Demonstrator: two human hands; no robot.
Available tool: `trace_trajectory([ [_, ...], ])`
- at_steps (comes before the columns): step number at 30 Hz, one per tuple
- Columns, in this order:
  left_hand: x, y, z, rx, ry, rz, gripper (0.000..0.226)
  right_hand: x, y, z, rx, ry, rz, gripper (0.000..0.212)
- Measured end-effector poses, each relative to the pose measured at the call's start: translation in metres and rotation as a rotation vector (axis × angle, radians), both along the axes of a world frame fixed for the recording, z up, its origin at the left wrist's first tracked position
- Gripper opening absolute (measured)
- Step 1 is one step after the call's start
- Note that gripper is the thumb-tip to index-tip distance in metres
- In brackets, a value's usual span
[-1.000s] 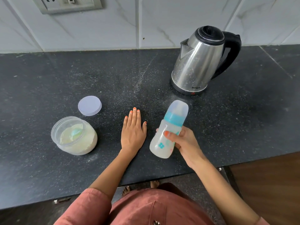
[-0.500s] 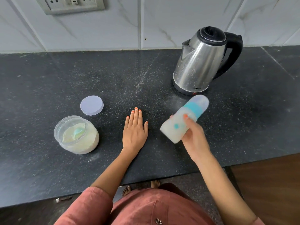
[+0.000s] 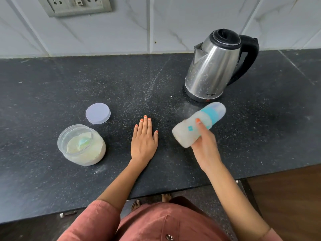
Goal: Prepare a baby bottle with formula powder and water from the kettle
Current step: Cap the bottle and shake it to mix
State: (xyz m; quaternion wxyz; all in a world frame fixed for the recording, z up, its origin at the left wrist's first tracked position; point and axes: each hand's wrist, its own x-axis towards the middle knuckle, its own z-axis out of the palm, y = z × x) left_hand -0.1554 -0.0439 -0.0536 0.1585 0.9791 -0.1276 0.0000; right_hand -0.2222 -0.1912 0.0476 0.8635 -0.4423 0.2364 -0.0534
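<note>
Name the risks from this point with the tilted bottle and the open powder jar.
1. The right hand holds the translucent baby bottle with the blue collar tilted, close to the steel electric kettle; a wide swing might knock it.
2. The clear plastic jar of formula powder stands open, its round lilac lid beside it; a bump could spill the powder.

Light soft and even, probably from overhead; shadows faint. Bottle (image 3: 185, 134) motion-blurred, right hand (image 3: 205, 150) slightly soft. Dull glare streaks on kettle (image 3: 213, 68). Wide-angle bowing along counter's (image 3: 52, 91) far and near edges; rest sharp.
</note>
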Motion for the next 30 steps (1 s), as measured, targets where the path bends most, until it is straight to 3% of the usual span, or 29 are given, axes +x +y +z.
trace_trajectory([
  [4,0.001,0.000,0.000,0.002,0.003,-0.002,0.055,-0.017,0.005,0.000,-0.314,0.058,0.351,0.047],
  [6,0.000,0.000,0.001,-0.006,0.002,0.000,0.055,-0.010,0.000,0.005,-0.155,-0.013,0.234,0.048],
  [8,0.000,0.001,0.001,-0.005,-0.001,0.000,0.055,0.001,-0.005,0.006,0.068,-0.052,0.000,0.031],
  [10,0.000,0.000,0.001,-0.004,-0.002,-0.001,0.055,0.006,-0.003,0.004,0.090,-0.025,-0.099,0.016],
  [14,0.001,0.000,0.000,0.007,0.000,0.003,0.055,-0.014,0.009,-0.009,-0.125,0.086,0.216,0.049],
  [16,0.001,0.000,0.000,0.008,0.002,0.002,0.055,-0.019,0.009,-0.008,-0.179,0.082,0.310,0.054],
  [20,-0.001,0.000,0.000,-0.013,-0.002,0.000,0.055,-0.005,-0.002,-0.002,0.250,-0.051,0.113,0.061],
  [25,0.000,0.001,-0.002,-0.023,-0.014,0.003,0.055,0.006,-0.010,0.000,0.663,0.008,0.065,0.087],
  [27,0.001,0.000,-0.003,-0.022,-0.015,0.002,0.055,0.005,-0.011,0.002,0.847,0.033,0.071,0.079],
  [30,0.001,0.000,-0.003,-0.016,-0.017,-0.002,0.055,0.002,-0.011,0.004,0.957,0.020,0.160,0.073],
])
